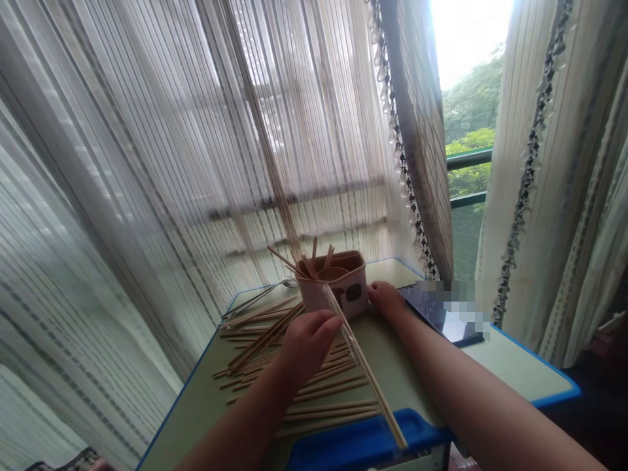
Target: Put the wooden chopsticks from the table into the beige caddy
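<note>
Nearest, the sleeved stick [366, 373] overhangs the edge of the table [515, 373], pinched by the closed left hand [309, 340] — a loose pinch would drop it. Scattered chopsticks [318, 409] beneath could roll off. Farther, the right hand [385, 297] touches the holder [343, 288], grip unclear — a nudge might tip it.

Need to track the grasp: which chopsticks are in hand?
The pair slanting over the loose pile, held by the left hand; others lie flat or stand in the holder.
</note>
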A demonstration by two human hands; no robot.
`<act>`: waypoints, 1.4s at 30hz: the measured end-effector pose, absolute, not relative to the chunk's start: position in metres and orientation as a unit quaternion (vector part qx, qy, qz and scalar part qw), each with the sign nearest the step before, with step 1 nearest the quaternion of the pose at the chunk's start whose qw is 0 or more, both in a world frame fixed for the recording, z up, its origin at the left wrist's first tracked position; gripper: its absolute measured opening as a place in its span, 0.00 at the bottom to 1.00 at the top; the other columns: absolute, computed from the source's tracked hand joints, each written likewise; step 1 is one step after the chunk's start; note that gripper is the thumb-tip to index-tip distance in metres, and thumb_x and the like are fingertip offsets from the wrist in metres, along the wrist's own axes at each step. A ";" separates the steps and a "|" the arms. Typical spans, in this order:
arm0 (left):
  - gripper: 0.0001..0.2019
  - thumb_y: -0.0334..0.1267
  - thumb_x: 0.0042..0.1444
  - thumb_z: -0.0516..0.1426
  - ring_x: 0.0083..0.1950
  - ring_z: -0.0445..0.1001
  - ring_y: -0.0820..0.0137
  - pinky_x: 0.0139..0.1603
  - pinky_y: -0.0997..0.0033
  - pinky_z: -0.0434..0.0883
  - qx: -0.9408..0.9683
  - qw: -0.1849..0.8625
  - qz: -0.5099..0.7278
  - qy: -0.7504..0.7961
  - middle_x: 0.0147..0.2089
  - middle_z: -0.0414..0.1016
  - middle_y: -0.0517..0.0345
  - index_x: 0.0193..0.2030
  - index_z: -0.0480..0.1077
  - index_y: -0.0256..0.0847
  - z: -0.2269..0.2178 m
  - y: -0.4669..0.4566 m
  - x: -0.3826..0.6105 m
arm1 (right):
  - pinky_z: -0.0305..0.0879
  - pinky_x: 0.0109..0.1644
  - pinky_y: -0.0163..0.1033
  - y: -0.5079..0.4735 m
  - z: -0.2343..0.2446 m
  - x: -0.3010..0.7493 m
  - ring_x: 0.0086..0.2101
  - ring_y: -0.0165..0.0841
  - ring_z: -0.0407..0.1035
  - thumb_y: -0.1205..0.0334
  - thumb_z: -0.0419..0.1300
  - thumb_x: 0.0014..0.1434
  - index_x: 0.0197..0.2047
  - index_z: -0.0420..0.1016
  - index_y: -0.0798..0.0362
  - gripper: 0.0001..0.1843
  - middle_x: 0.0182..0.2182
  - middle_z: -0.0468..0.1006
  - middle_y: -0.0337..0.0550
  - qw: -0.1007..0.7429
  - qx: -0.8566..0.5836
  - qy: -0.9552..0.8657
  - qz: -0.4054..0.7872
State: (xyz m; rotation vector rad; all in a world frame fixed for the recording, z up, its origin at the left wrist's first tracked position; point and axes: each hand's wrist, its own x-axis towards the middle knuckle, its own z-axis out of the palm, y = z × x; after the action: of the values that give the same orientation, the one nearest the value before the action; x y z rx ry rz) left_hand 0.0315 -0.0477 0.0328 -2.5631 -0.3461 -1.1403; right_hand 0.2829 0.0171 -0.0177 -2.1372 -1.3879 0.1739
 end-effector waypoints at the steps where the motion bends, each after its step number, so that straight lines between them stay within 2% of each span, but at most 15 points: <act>1: 0.12 0.30 0.58 0.51 0.38 0.72 0.72 0.39 0.74 0.68 -0.876 0.175 -0.435 -0.115 0.40 0.74 0.53 0.48 0.65 0.41 0.035 -0.049 0.028 | 0.53 0.30 0.34 0.017 -0.017 0.283 0.35 0.35 0.69 0.52 0.46 0.56 0.35 0.77 0.52 0.21 0.35 0.77 0.48 0.287 -0.802 -0.520 0.065; 4: 0.14 0.28 0.57 0.52 0.42 0.73 0.71 0.42 0.71 0.69 -0.829 0.208 -0.506 -0.115 0.41 0.74 0.52 0.49 0.64 0.41 0.040 -0.050 0.021 | 0.53 0.29 0.34 0.017 -0.016 0.282 0.35 0.35 0.70 0.52 0.45 0.56 0.34 0.77 0.52 0.21 0.34 0.77 0.47 0.280 -0.802 -0.523 0.066; 6: 0.13 0.27 0.57 0.52 0.42 0.73 0.71 0.43 0.71 0.70 -0.821 0.188 -0.522 -0.131 0.42 0.75 0.51 0.48 0.64 0.41 0.042 -0.049 0.021 | 0.53 0.30 0.34 0.017 -0.016 0.282 0.35 0.35 0.70 0.51 0.45 0.56 0.34 0.77 0.52 0.21 0.34 0.77 0.47 0.277 -0.803 -0.523 0.066; 9: 0.09 0.30 0.58 0.51 0.42 0.74 0.71 0.42 0.72 0.71 -0.828 0.097 -0.527 -0.167 0.42 0.75 0.52 0.45 0.67 0.40 0.040 -0.045 0.027 | 0.54 0.30 0.34 0.018 -0.017 0.283 0.35 0.35 0.70 0.51 0.46 0.57 0.36 0.77 0.51 0.21 0.35 0.77 0.48 0.276 -0.805 -0.521 0.064; 14: 0.07 0.34 0.58 0.52 0.30 0.73 0.74 0.32 0.77 0.70 -0.823 -0.084 -0.511 -0.231 0.30 0.75 0.59 0.42 0.68 0.40 0.031 -0.039 0.037 | 0.55 0.31 0.34 0.017 -0.018 0.283 0.35 0.35 0.70 0.52 0.45 0.57 0.37 0.77 0.52 0.21 0.35 0.77 0.48 0.283 -0.802 -0.522 0.069; 18: 0.06 0.34 0.56 0.53 0.27 0.72 0.75 0.29 0.78 0.69 -0.788 -0.186 -0.526 -0.261 0.28 0.74 0.60 0.40 0.67 0.39 0.032 -0.044 0.044 | 0.54 0.31 0.34 0.017 -0.017 0.283 0.34 0.35 0.70 0.51 0.45 0.56 0.36 0.77 0.51 0.21 0.34 0.77 0.47 0.285 -0.801 -0.523 0.068; 33: 0.08 0.36 0.55 0.54 0.29 0.73 0.74 0.29 0.77 0.68 -0.764 -0.188 -0.551 -0.277 0.29 0.74 0.60 0.41 0.68 0.40 0.024 -0.025 0.038 | 0.54 0.30 0.35 0.017 -0.018 0.283 0.34 0.35 0.69 0.50 0.45 0.56 0.34 0.77 0.51 0.22 0.34 0.77 0.48 0.286 -0.803 -0.519 0.067; 42: 0.12 0.45 0.57 0.53 0.23 0.69 0.79 0.20 0.81 0.63 -0.715 -0.279 -0.564 -0.306 0.34 0.75 0.57 0.39 0.66 0.38 0.032 -0.030 0.048 | 0.53 0.29 0.35 0.017 -0.018 0.283 0.34 0.36 0.69 0.50 0.45 0.55 0.34 0.77 0.52 0.22 0.34 0.77 0.47 0.291 -0.800 -0.521 0.066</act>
State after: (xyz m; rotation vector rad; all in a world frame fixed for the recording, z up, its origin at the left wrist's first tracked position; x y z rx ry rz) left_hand 0.0483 -0.0302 0.0317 -2.7583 -1.1819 -2.1750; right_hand 0.2832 0.0174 -0.0178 -2.1325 -1.3879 0.1763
